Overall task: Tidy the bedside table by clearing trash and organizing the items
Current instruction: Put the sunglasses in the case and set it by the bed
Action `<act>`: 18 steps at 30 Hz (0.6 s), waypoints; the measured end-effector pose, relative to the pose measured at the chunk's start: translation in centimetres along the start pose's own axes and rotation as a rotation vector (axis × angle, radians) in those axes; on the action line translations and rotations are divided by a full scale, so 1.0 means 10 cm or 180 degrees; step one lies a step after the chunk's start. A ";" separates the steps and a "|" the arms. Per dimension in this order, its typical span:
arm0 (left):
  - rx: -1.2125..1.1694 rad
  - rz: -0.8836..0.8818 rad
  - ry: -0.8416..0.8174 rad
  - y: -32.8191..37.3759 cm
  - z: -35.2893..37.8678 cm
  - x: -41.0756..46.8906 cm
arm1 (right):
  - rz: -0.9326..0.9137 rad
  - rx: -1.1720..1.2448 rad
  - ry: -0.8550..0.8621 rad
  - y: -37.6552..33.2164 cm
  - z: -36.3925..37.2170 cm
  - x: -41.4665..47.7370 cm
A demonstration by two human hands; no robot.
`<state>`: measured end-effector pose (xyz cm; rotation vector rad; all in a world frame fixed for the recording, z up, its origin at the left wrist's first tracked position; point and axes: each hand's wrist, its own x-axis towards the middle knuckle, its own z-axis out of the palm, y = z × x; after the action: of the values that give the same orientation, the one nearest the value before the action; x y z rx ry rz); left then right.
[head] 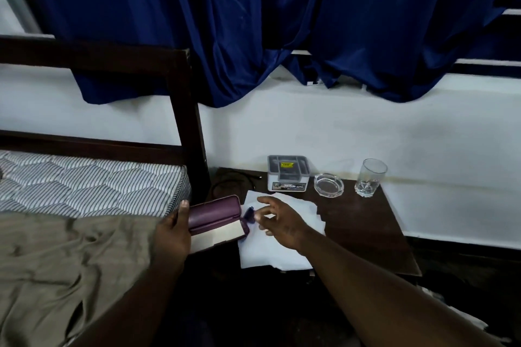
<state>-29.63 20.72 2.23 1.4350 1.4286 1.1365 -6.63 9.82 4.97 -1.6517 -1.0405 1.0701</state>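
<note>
Left hand [172,231] grips purple case [214,213], lid open, at the left edge of bedside table [366,228]. Right hand [282,222]: fingers spread, tips at small blue piece [249,215] by the case's open end. Pinch or mere touch, cannot tell. White paper [270,253] lies beneath.

Judgement: loading the case. Hold it level with the lid wide, and seat the piece fully before closing.

Grey organizer [287,175], ashtray [329,184] and glass [370,177] stand by the wall.

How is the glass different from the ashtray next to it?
The glass is tall and narrow; the ashtray is low and wide. The glass stands farthest right; the ashtray sits between it and the box. Both are clear and look empty.
</note>
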 end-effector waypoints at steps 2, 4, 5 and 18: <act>0.0043 -0.0099 0.0069 -0.17 -0.06 0.10 | -0.0139 -0.0522 0.0171 0.05 0.04 0.14; 0.0141 -0.0213 0.0189 -0.30 -0.08 0.15 | -0.0312 -0.1069 0.0254 0.07 0.06 0.27; 0.0218 -0.0238 0.0234 -0.36 -0.08 0.17 | -0.0379 -0.1265 0.0249 0.07 0.08 0.33; 0.0360 0.0082 0.0150 -0.51 0.11 0.30 | -0.1397 -0.4284 -0.0946 0.00 0.24 1.02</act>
<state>-30.16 24.02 -2.74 1.5176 1.5327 1.1277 -6.11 19.96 2.34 -2.0378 -2.5091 0.2169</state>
